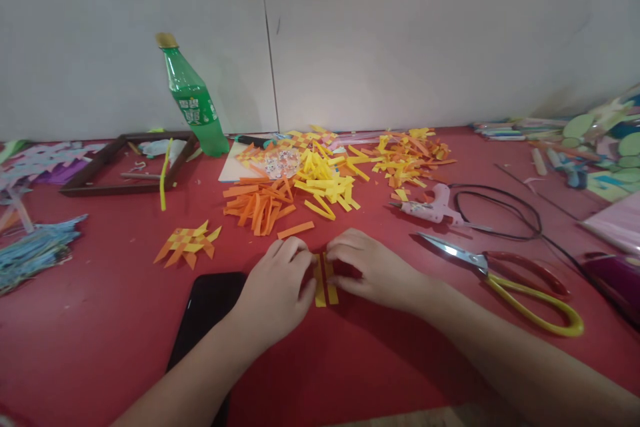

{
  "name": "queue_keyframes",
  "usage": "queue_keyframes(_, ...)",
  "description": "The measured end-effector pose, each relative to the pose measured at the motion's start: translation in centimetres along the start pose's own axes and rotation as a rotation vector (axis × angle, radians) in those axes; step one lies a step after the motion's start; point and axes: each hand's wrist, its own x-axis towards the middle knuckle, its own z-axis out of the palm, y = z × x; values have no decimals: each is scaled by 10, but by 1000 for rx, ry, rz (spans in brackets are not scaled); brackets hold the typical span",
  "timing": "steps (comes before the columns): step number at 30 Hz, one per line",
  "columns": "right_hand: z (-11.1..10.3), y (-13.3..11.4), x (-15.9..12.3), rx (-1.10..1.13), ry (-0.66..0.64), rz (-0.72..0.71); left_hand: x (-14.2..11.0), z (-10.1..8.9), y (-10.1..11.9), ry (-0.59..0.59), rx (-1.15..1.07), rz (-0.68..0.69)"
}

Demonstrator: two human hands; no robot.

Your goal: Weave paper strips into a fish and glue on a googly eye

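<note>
Two yellow paper strips point(321, 292) lie side by side on the red table, with a narrow gap between them. My left hand point(281, 283) rests at the left strip, its fingers curled and pinching near the far end. At the right strip, my right hand point(367, 267) has its fingers bent and closed on it. The upper ends of both strips are partly hidden by my fingers. Just beyond my hands lie a single orange strip point(295, 230), a heap of orange strips point(260, 203) and a heap of yellow strips point(327, 180). A woven orange and yellow paper piece point(190, 243) lies to the left.
A black phone point(207, 307) lies beside my left forearm. Scissors point(485, 263) and a pink glue gun point(433, 209) with a black cord are on the right. A green bottle point(197, 107) and a brown frame point(95, 167) stand and lie at the back left, near the wall.
</note>
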Motion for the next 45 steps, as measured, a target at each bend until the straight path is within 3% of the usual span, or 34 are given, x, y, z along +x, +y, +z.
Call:
queue_keyframes(4, 0, 0, 0, 4, 12, -7, 1, -2, 2, -32, -1, 65)
queue_keyframes(22, 0, 3, -2, 57, 48, -55, 2, 0, 1, -13, -9, 93)
queue_keyframes(28, 1, 1, -4, 61, 91, 119, 0, 1, 1, -23, 15, 102)
queue_keyframes(32, 4, 5, -3, 74, 129, 95, 0, 0, 2, -32, 64, 119)
queue_keyframes(37, 7, 14, -2, -75, 308, 105, 0, 2, 1, -15, 38, 122)
queue_keyframes(41, 9, 21, 2, -164, 266, 187, -1, 4, 1, -15, 36, 121)
queue_keyframes(45, 12, 25, 8, -52, 291, 214, -1, 5, 1, 1, 27, 109)
